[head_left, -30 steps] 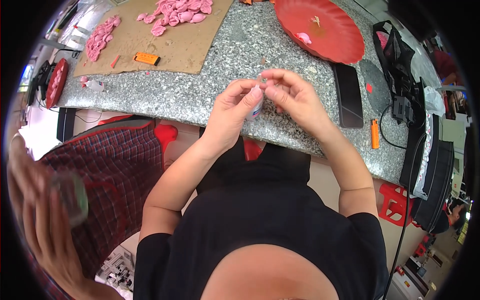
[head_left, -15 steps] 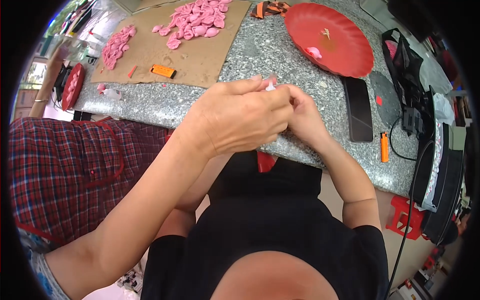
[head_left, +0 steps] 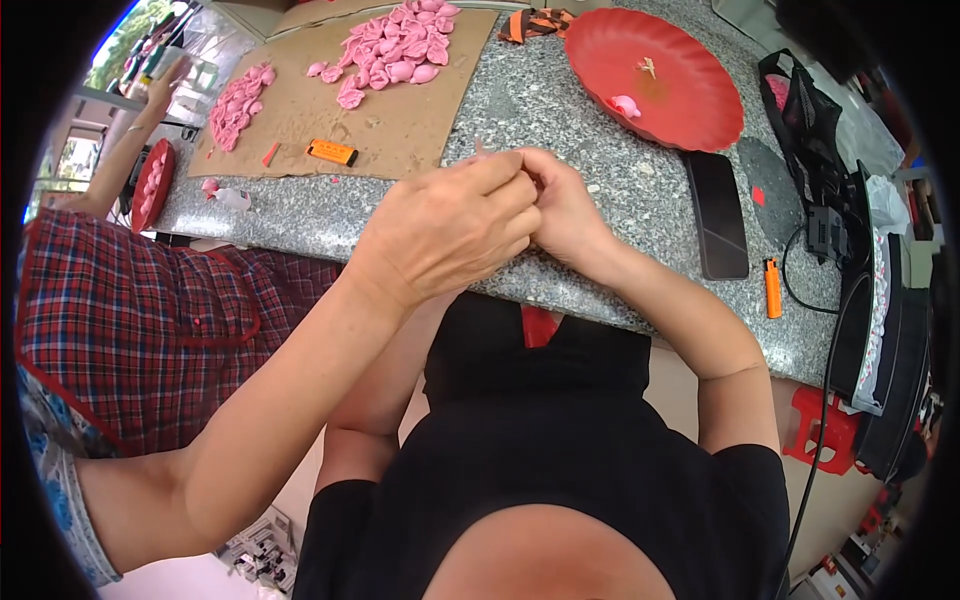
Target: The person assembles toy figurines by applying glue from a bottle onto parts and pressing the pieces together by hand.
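Note:
My right hand is closed at the counter's front edge, its fingers curled against a co-worker's hand that reaches across from the left. What my fingers hold is hidden. A small, blurred, pale pinkish tip sticks up beyond the co-worker's fingers; its kind does not show. My left forearm passes under the co-worker's arm, and my left hand is covered by their hand. Nearest to the hands is the brown cardboard sheet, which bears pink balloons and an orange lighter.
To the right are a scalloped red tray with one pink balloon, a black phone, another orange lighter and a black cable. At left stand a small clear bottle and a red dish. The co-worker's plaid apron is close by.
The joined hands have shifted a little left and lower, and the white nozzle that showed between the fingers is now hidden. The co-worker's other arm shows more, raised at far left.

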Available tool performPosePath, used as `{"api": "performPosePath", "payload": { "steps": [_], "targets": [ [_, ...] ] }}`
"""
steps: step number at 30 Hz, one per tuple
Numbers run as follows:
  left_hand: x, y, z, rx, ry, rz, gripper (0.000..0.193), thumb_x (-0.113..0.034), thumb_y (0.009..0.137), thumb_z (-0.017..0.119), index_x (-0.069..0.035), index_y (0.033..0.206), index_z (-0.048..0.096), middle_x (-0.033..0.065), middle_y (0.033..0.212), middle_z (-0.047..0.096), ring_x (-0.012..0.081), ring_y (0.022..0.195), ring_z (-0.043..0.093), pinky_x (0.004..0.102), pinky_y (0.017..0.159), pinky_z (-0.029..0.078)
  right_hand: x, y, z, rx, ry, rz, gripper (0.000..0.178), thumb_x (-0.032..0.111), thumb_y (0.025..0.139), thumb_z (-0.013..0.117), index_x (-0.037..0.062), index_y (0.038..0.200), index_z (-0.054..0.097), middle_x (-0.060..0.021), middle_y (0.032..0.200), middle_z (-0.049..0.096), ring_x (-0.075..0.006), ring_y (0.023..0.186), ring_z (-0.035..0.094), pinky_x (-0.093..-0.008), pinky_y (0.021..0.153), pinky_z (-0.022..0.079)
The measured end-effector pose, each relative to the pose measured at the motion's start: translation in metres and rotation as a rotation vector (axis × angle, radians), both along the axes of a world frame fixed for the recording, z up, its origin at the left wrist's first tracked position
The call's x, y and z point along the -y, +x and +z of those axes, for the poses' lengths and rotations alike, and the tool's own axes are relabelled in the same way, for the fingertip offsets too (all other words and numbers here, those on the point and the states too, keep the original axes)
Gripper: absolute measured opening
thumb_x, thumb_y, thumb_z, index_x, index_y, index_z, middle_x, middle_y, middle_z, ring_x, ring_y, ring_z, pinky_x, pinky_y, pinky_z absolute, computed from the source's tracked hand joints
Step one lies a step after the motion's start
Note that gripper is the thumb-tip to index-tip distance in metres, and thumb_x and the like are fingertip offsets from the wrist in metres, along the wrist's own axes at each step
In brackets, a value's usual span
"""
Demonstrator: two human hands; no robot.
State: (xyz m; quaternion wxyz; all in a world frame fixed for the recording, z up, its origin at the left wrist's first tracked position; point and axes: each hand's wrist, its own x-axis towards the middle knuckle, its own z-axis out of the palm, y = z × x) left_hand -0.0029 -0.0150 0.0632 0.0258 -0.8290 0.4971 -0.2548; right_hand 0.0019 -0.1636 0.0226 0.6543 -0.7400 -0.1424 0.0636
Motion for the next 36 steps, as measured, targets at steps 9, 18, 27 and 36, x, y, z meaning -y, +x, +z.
{"api": "performPosePath", "payload": {
  "steps": [9,18,27,36],
  "targets": [
    [-0.023,-0.003,0.012,0.566,0.516,0.322,0.009,-0.011,0.085,0.045,-0.003,0.088,0.047,0.0052,0.094,0.047,0.0112,0.095,0.047,0.0177,0.080,0.040,-0.025,0.016,-0.003,0.051,0.102,-0.020,0.022,-0.003,0.071,0.061,0.0038,0.090,0.055,0.0005,0.076,0.055,-0.0052,0.068,0.048,-0.0203,0.060,0.041],
    [-0.030,0.011,0.013,0.437,0.218,0.177,0.006,-0.011,0.079,0.049,-0.007,0.075,0.051,0.0021,0.084,0.049,0.0144,0.088,0.049,0.0206,0.076,0.043,-0.037,0.019,0.010,0.061,0.097,0.003,0.020,-0.002,0.072,0.060,0.0038,0.090,0.054,0.0009,0.077,0.055,-0.0054,0.068,0.049,-0.0209,0.062,0.042],
    [-0.019,0.011,-0.003,-0.276,-0.865,0.087,0.007,-0.016,0.079,0.049,-0.009,0.076,0.050,0.0004,0.081,0.048,0.0139,0.080,0.047,0.0220,0.069,0.042,-0.045,0.023,0.015,0.112,0.167,-0.004,0.024,0.001,0.070,0.065,0.0030,0.091,0.054,0.0030,0.077,0.054,-0.0026,0.068,0.046,-0.0191,0.060,0.041],
    [-0.023,0.002,-0.070,-1.032,-1.818,0.084,0.031,-0.018,0.089,0.045,0.000,0.114,0.047,0.0037,0.090,0.052,0.0088,0.075,0.047,0.0219,0.066,0.040,-0.029,0.019,0.009,0.171,0.025,-0.022,0.023,0.007,0.077,0.064,0.0005,0.097,0.054,-0.0008,0.080,0.054,-0.0058,0.068,0.047,-0.0193,0.061,0.041]
  ]
}}
